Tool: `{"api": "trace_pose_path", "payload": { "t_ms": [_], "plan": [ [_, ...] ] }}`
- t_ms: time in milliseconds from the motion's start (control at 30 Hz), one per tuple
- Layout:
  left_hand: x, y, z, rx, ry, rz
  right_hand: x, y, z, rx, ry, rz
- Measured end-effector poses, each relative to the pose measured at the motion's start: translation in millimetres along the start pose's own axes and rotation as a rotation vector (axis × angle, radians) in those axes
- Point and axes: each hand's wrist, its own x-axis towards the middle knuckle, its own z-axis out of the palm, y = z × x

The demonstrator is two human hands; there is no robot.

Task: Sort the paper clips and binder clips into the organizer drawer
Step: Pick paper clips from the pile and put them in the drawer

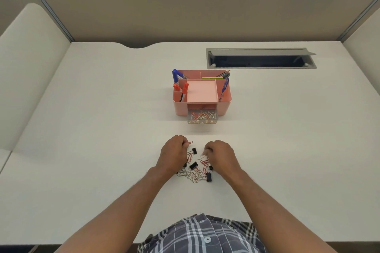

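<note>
paper clips (193,174) and black binder clips (193,165) lie in a loose heap on the white surface (102,129), well in front of the pink organizer (202,94) and near the person's plaid shirt (203,236). the clips are red and silver, tangled together, with binder clips scattered among them — one at the heap's far edge, one in the middle, one at its near right corner.

left hand (172,154) rests at the left side of the heap, fingers curled, pinching a red paper clip (190,142) at the fingertips on the side toward the organizer. right hand (221,156) sits at the right side of the heap, fingers curled down into the clips; it seems to pinch one or two paper clips, though exactly which cannot be told.

the organizer stands farther back on the surface. its clear drawer (202,118) is pulled out from the front toward the heap and already holds a layer of red and silver paper clips. in the organizer's compartments stand blue markers (175,76) at the back left, red markers (184,90) at the front left, a pen at the right, and pencils (213,77) across the back. behind the organizer and to its right — a grey cable hatch (261,58) set into the surface, its lid raised.
</note>
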Motion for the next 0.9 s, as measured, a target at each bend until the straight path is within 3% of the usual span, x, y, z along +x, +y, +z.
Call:
{"api": "trace_pose_path", "payload": {
  "t_ms": [233, 567, 900],
  "plan": [
    [-1, 1, -1, -0.015, 0.008, -0.003, -1, 18, -13, 0.015, -0.014, 0.035],
    [-1, 2, -1, -0.014, 0.011, -0.005, 2, 4, 7, -0.125, -0.011, -0.206],
    [0, 2, 1, -0.007, 0.013, -0.019, 9, -6, 3, -0.214, -0.11, -0.154]
  ]
}}
